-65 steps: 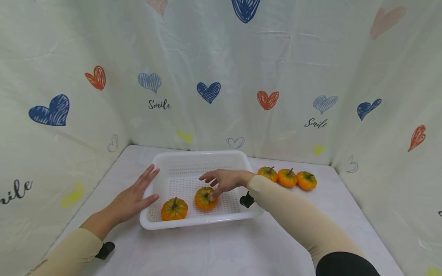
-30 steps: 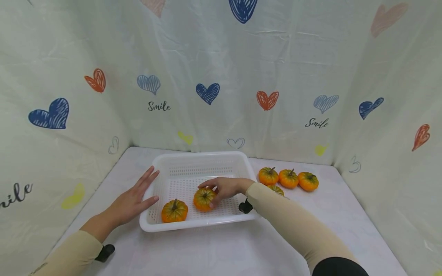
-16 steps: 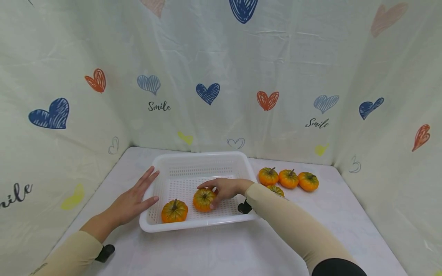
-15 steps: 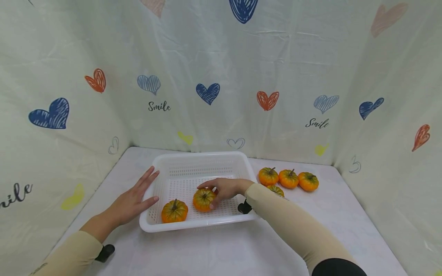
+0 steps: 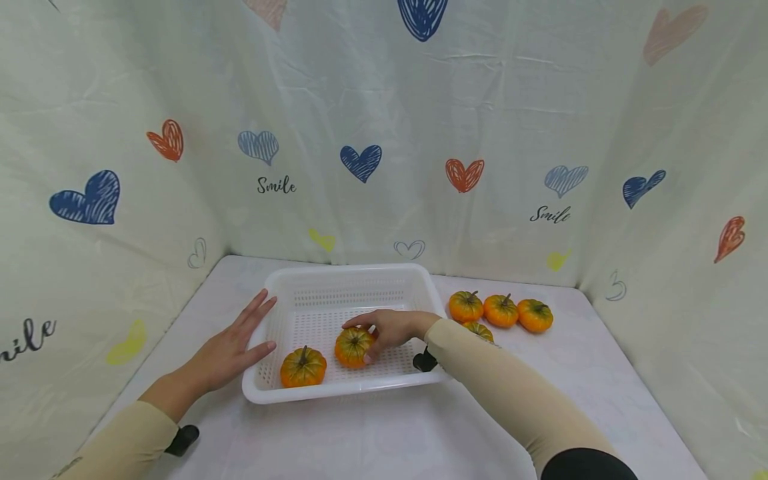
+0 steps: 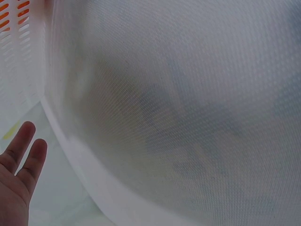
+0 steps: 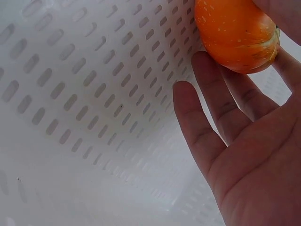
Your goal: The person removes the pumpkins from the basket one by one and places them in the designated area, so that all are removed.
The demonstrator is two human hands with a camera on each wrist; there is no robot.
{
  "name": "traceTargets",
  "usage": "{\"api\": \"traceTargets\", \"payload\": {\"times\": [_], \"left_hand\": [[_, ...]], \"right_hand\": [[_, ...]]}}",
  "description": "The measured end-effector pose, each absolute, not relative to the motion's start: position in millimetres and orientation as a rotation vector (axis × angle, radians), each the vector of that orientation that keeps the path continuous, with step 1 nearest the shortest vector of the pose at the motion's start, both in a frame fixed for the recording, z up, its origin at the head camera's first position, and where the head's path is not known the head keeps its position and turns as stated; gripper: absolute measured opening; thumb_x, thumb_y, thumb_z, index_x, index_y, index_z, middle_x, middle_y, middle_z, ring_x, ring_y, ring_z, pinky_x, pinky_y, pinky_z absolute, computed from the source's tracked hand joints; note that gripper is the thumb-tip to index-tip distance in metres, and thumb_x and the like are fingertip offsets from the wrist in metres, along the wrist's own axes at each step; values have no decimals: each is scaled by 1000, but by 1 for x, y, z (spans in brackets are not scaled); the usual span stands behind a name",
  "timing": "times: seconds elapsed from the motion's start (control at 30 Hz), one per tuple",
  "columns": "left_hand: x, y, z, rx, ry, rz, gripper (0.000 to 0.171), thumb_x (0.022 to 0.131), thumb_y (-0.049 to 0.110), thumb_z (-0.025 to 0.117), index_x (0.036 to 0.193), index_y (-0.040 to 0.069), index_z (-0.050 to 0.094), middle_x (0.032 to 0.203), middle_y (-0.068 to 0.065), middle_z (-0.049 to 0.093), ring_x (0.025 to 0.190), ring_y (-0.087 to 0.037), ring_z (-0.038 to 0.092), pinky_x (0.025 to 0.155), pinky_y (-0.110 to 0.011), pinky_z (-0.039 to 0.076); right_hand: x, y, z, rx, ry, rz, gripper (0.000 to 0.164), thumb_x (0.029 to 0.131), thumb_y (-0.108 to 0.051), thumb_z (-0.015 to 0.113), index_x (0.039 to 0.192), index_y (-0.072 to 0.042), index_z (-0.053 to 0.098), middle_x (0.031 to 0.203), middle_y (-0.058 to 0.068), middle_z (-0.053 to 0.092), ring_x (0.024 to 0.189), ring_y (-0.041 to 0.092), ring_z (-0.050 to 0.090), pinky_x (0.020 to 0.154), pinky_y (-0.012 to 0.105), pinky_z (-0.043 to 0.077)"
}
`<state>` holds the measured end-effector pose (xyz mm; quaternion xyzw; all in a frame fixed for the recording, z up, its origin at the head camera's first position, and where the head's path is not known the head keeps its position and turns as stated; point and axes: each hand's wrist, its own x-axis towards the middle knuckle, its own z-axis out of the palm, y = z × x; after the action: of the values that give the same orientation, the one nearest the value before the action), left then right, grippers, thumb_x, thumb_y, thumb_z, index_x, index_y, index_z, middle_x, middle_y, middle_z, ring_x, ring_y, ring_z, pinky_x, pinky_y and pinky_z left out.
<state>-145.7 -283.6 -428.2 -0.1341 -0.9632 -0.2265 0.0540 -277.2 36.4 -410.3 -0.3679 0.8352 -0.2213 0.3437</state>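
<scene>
A white slotted plastic basket (image 5: pixel 336 385) stands on the table with two small orange-green pumpkins inside. My right hand (image 5: pixel 393 328) reaches over its right side and holds one pumpkin (image 5: pixel 351 347) between thumb and fingers, low over the basket floor. In the right wrist view that pumpkin (image 7: pixel 235 35) shows its orange side against the fingers. The other pumpkin (image 5: pixel 303 367) sits in the front left corner, untouched. My left hand (image 5: pixel 225 350) lies with straight, spread fingers along the basket's left rim. The left wrist view shows two fingers (image 6: pixel 30 162) of it beside the basket wall.
To the right of the basket, three pumpkins stand in a row, the middle one (image 5: pixel 501 311) touching its neighbours. A further pumpkin (image 5: pixel 480 330) is partly hidden behind my right sleeve. A curtain (image 5: pixel 510 100) printed with hearts hangs behind the white-covered table (image 5: pixel 384 440).
My right hand, earlier loosely spread above the pumpkin, has come down and its fingers have closed round it. The pumpkin has barely shifted. My left hand stays at the rim.
</scene>
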Motion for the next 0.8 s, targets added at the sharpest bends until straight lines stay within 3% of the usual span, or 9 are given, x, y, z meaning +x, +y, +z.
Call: {"api": "traceTargets", "payload": {"times": [0.8], "left_hand": [[-145,-283,-426,-407,-2941,-693,82,97,43,59,161,22,12,167,-8,0,130,-54,43,82,-67,51]], "right_hand": [[-276,37,-411,-1009,2177,-553,71,84,-26,82,147,-29,49,140,-9,51,111,15,52,100,31,44]]}}
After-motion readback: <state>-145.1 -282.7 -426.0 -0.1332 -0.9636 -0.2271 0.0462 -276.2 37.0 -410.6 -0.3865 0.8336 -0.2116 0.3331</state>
